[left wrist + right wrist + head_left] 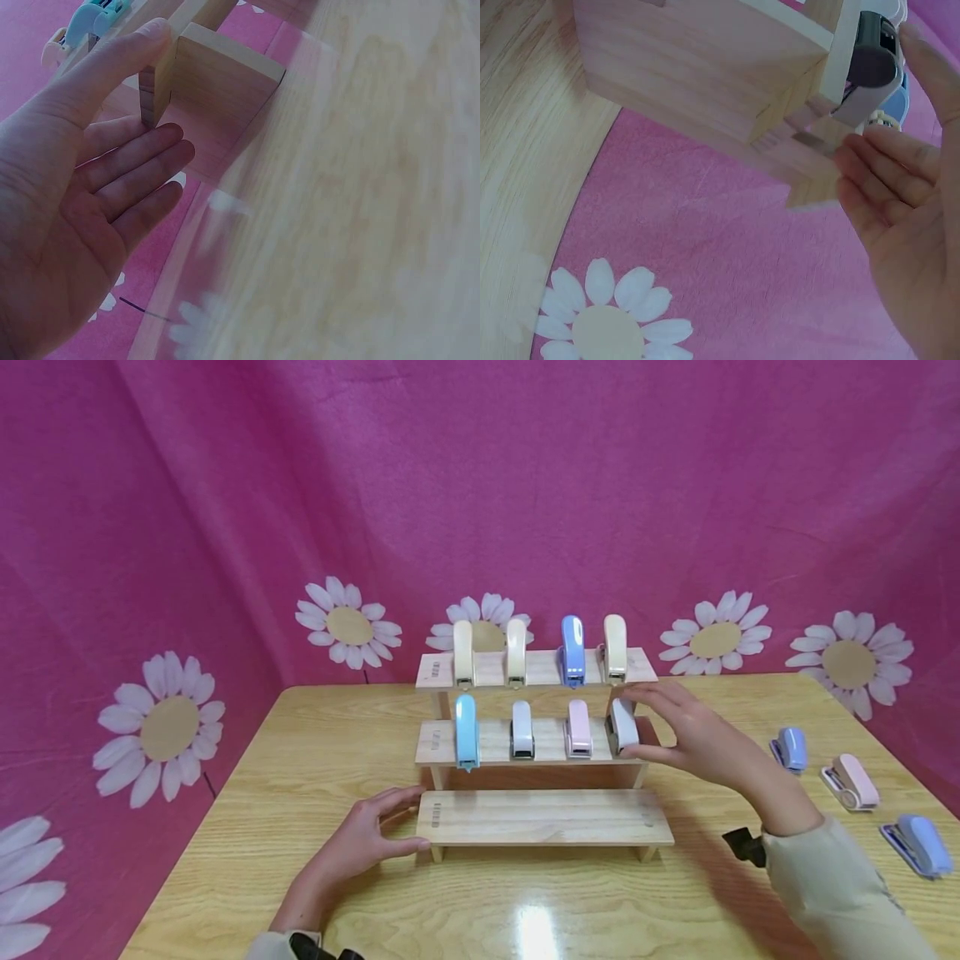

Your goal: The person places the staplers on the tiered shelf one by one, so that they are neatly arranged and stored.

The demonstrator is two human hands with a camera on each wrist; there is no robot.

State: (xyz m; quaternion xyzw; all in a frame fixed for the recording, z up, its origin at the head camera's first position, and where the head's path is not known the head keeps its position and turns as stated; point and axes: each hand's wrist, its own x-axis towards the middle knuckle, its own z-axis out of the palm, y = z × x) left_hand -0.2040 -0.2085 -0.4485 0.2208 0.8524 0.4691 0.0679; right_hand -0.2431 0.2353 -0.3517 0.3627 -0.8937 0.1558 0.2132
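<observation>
A wooden three-step display stand (543, 818) stands on the table. My right hand (708, 735) holds a white stapler (623, 725) at the right end of the middle step, thumb in front and fingers behind; the stapler leans slightly. In the right wrist view its dark end (874, 56) shows beside the thumb. My left hand (363, 833) pinches the left end of the lowest step, thumb at the front edge, fingers at the back. Also on the middle step are a light blue stapler (467, 731), another white stapler (522, 729) and a pink stapler (577, 727).
The top step bears a blue stapler (572, 650) and three cream ones, one a cream stapler (615, 647) at its right end. Right of the stand, a periwinkle stapler (791, 749), a pink stapler (853, 782) and a blue stapler (921, 843) lie on the table. A magenta flowered curtain (525, 502) hangs behind.
</observation>
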